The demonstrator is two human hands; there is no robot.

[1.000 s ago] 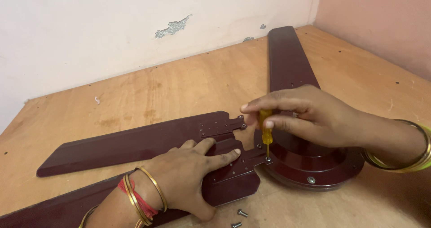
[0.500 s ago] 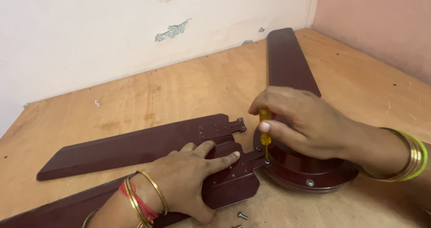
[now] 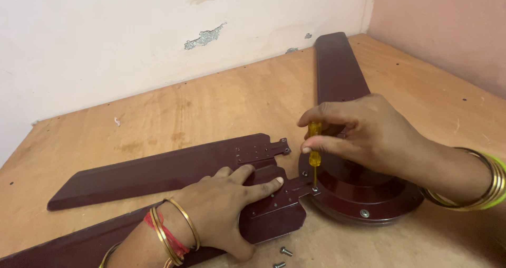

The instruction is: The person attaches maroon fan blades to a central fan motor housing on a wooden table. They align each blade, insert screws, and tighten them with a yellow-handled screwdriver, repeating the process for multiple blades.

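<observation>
Screwdriver (image 3: 314, 153), yellow handle, stands upright w/ its tip on a screw at the rim of the dark maroon fan motor (image 3: 363, 194), right where a blade's metal bracket (image 3: 289, 190) meets it. Right hand (image 3: 369, 133) is curled over the handle from above, thumb and forefinger pinching it, other fingers bent around; wrist carries gold and green bangles.

Left hand (image 3: 224, 204) lies palm down, fingers spread flat, on the near blade (image 3: 263, 220), forefinger reaching toward the bracket; it grips nothing, just presses on the surface. Its wrist has gold bangles plus a red one.

Near blade runs from lower left of the view to the motor, bracket end touching the rim. A 2nd blade (image 3: 158, 173) lies just behind it, roughly parallel, its bracket end close to the motor but apart from it. A 3rd blade (image 3: 337, 70) runs from the motor toward the far corner, its inner end hidden behind the right hand, so can't tell how it joins.

Two loose screws (image 3: 284, 252) lie on the board just in front of the near blade's wide end. One more screw head shows on the motor rim's front edge.

All sits on a plywood board (image 3: 211, 109), white chipped wall behind, pink wall at right.
</observation>
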